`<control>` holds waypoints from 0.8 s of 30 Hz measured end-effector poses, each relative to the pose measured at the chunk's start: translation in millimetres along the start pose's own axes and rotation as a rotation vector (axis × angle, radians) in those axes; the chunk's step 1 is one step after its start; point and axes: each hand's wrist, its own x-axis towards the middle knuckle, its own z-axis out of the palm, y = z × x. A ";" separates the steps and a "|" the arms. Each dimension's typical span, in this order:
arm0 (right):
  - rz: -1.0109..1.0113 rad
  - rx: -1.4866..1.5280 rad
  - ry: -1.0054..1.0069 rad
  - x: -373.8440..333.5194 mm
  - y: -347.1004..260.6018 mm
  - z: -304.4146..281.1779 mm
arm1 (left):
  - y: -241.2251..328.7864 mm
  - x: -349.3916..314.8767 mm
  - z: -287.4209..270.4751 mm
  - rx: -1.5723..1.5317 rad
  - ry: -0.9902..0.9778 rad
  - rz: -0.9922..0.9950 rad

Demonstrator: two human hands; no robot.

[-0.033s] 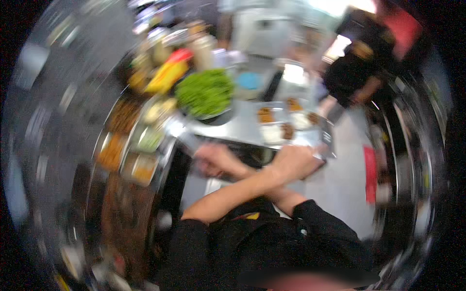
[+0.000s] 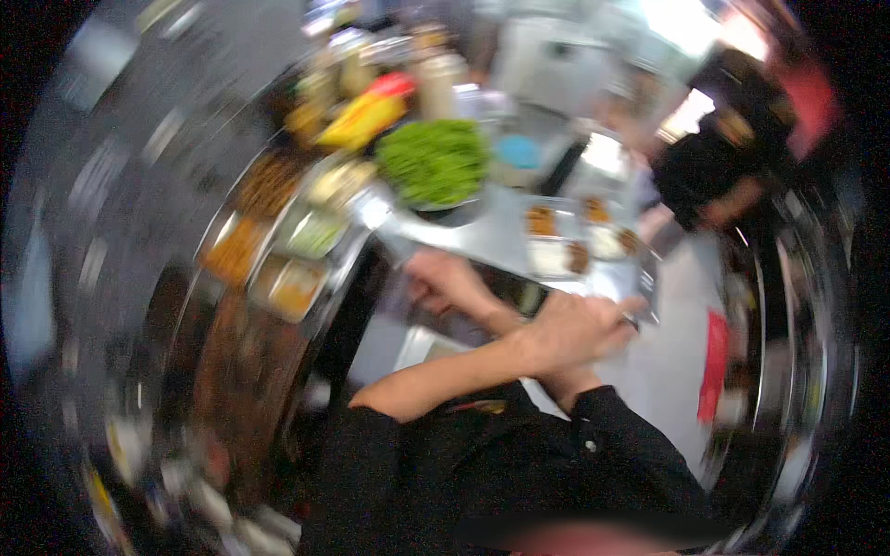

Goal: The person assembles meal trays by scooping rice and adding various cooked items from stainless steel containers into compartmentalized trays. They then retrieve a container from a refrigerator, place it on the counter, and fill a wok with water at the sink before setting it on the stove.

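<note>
My forearms cross in front of me, the left one on top. My left hand (image 2: 577, 326) is out to the right, near a dark-edged tray (image 2: 651, 295) by the packed meals. Its fingers are smeared by motion. My right hand (image 2: 450, 283) reaches left under the left forearm with its fingers curled. A blurred shiny metal piece (image 2: 375, 209) lies just beyond its fingers, and I cannot tell whether the hand grips it. Beyond my hands stand clear meal containers (image 2: 554, 259) with white and brown food. A bowl of green leaves (image 2: 434, 165) is farther back.
Trays of shredded orange food (image 2: 234, 248), pale green shreds (image 2: 315, 233) and yellow-orange food (image 2: 295, 289) line the left. Bottles (image 2: 443, 83) and a yellow-red packet (image 2: 363, 120) stand behind. Another person in dark clothes (image 2: 714, 167) is at far right. A red strip (image 2: 713, 366) edges the counter.
The view has swung, so the counter and its food appear farther right. My left hand's fingers look more stretched out than before. My arms remain crossed.
</note>
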 end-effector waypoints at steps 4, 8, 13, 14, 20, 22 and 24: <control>-0.168 0.049 -0.174 34.0 -32.8 19.0 | -12.6 -124.4 -72.2 -0.246 0.241 -0.376; -0.402 -0.233 -0.368 68.0 -99.7 102.3 | -45.6 -261.5 -98.5 -0.649 0.765 -0.951; -0.989 -0.905 -0.175 126.6 -152.5 241.8 | -60.7 -400.0 -128.9 -0.477 1.348 -1.174; -1.080 -0.993 -0.214 135.9 -163.7 268.3 | -64.0 -421.6 -137.2 -0.455 1.424 -1.180; -1.395 -1.565 -0.156 220.0 -170.0 417.0 | -64.9 -494.3 -187.1 -0.488 1.617 -1.156; -1.380 -1.674 -0.225 233.0 -165.3 455.7 | -68.9 -510.7 -192.4 -0.551 1.630 -1.251; -1.330 -1.749 -0.274 245.8 -160.2 476.7 | -77.6 -527.2 -194.1 -0.657 1.646 -1.227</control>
